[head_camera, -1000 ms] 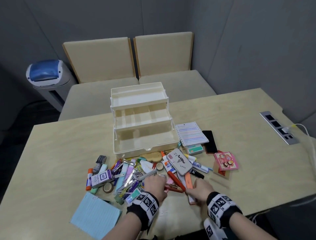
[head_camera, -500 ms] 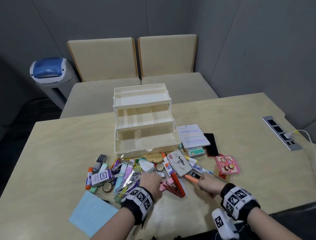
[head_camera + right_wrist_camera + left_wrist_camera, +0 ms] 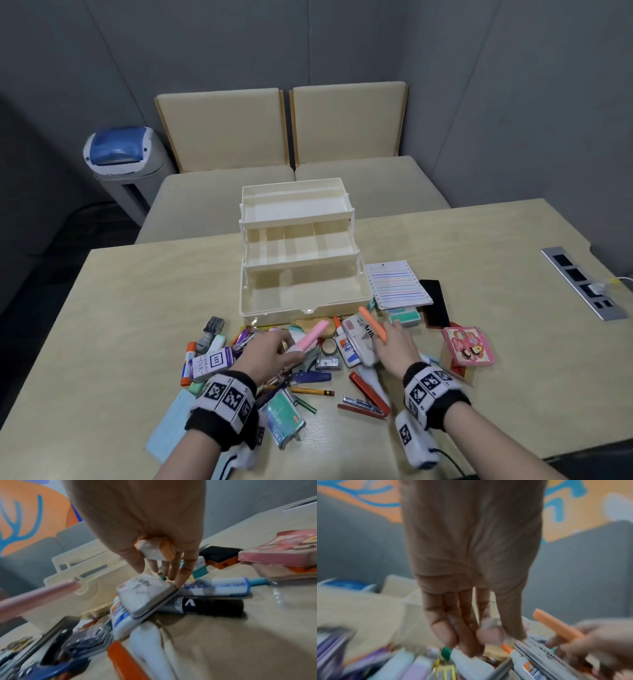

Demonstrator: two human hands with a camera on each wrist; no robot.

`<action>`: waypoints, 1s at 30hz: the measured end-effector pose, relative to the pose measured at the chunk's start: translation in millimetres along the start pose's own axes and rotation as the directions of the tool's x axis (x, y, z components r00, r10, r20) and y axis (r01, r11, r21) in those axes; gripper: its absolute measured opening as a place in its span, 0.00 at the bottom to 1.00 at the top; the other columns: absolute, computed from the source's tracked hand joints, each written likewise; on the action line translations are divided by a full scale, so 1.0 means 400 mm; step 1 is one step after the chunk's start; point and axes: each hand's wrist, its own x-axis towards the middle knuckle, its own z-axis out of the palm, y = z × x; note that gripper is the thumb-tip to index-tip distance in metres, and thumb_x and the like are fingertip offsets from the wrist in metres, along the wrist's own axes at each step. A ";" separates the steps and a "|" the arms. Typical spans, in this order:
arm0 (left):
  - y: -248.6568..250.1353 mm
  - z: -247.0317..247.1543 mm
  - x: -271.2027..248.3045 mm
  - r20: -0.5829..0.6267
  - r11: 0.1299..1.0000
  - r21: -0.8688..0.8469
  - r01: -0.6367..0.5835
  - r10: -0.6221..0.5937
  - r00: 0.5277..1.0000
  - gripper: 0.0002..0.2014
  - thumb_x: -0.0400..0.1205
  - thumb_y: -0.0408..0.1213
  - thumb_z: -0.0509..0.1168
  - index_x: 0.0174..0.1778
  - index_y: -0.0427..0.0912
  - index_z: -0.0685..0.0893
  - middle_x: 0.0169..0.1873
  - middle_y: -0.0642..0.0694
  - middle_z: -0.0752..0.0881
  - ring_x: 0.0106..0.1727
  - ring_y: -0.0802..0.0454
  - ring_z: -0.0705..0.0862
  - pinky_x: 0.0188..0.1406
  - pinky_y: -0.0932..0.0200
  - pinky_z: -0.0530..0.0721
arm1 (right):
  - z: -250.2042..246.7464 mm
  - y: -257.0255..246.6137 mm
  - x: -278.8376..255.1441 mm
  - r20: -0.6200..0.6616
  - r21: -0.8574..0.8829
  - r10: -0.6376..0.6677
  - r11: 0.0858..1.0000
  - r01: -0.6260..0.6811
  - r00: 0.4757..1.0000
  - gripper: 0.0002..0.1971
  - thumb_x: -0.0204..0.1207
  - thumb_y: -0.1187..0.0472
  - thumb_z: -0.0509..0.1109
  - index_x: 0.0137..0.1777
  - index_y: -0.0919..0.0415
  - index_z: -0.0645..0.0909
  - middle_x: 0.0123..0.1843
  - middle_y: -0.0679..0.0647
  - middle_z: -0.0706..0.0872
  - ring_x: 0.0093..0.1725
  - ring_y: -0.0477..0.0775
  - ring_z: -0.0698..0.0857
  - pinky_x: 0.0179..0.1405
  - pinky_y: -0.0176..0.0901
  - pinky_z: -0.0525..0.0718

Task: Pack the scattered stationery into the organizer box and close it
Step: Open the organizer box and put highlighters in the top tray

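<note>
Far left on the table (image 3: 102, 325): blue notepad (image 3: 168, 431) at the near edge, glue stick (image 3: 187, 359), white ink box (image 3: 212, 363) on the pile of pens. Left hand (image 3: 270, 353) raised over the pile, fingers (image 3: 291, 356) pinching a pink highlighter (image 3: 311, 337) near its lower end, tip pointing up toward the organizer box (image 3: 298, 267). Left wrist view is blurred; fingers pressed close together around the marker's end, thumb closing on it. Organizer box sits mid-table just behind the pile, fully opened out, three cream tiers stepped back, lid not closed. In front of it: tape roll (image 3: 328, 346), white glue bottle (image 3: 344, 346), grey Artline stamp pad (image 3: 359, 341), red stapler (image 3: 368, 397) nearer the body. Right hand (image 3: 394, 349) above the stamp pad, orange highlighter (image 3: 372, 323) pinched between thumb and fingers, other fingers loosely spread downward, one fingertip touching the pad's edge in the right wrist view. Right of that: lined notepad (image 3: 397, 286), black eraser block (image 3: 435, 303), pink sticker pack (image 3: 467, 346). Power strip (image 3: 579, 282) far right.
</note>
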 end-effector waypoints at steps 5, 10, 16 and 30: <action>-0.029 0.050 -0.002 0.041 0.947 -0.319 0.034 -0.023 0.999 0.09 0.84 0.45 0.62 0.49 0.42 0.76 0.33 0.51 0.83 0.29 0.58 0.81 0.32 0.64 0.79 | 0.036 0.012 -0.002 -0.025 -0.031 -0.090 0.996 0.089 0.996 0.20 0.81 0.59 0.61 0.72 0.50 0.77 0.84 0.53 0.58 0.78 0.60 0.67 0.76 0.58 0.67; -0.026 0.071 -0.014 0.023 0.803 -0.590 0.085 -0.088 0.996 0.10 0.88 0.38 0.51 0.53 0.35 0.73 0.33 0.46 0.82 0.28 0.55 0.80 0.29 0.64 0.79 | -0.016 0.013 0.042 -0.173 -0.033 0.008 0.999 -0.014 0.985 0.10 0.81 0.62 0.64 0.61 0.56 0.77 0.50 0.53 0.84 0.43 0.49 0.83 0.43 0.43 0.85; -0.054 0.054 -0.057 -0.220 0.643 -0.766 0.015 -0.285 0.933 0.16 0.89 0.49 0.49 0.48 0.43 0.75 0.29 0.49 0.72 0.27 0.54 0.70 0.26 0.60 0.72 | -0.024 0.004 0.070 -0.079 -0.405 -0.019 0.914 -0.015 0.997 0.12 0.79 0.56 0.67 0.62 0.52 0.74 0.46 0.48 0.84 0.43 0.51 0.83 0.46 0.42 0.82; -0.150 0.011 -0.082 -0.431 0.763 -0.646 0.002 -0.367 0.825 0.08 0.88 0.40 0.52 0.58 0.42 0.70 0.37 0.45 0.81 0.32 0.52 0.82 0.28 0.60 0.84 | -0.050 0.027 0.009 -0.107 -0.263 -0.233 0.944 0.199 0.967 0.09 0.84 0.52 0.57 0.55 0.58 0.67 0.47 0.51 0.75 0.33 0.46 0.78 0.26 0.36 0.75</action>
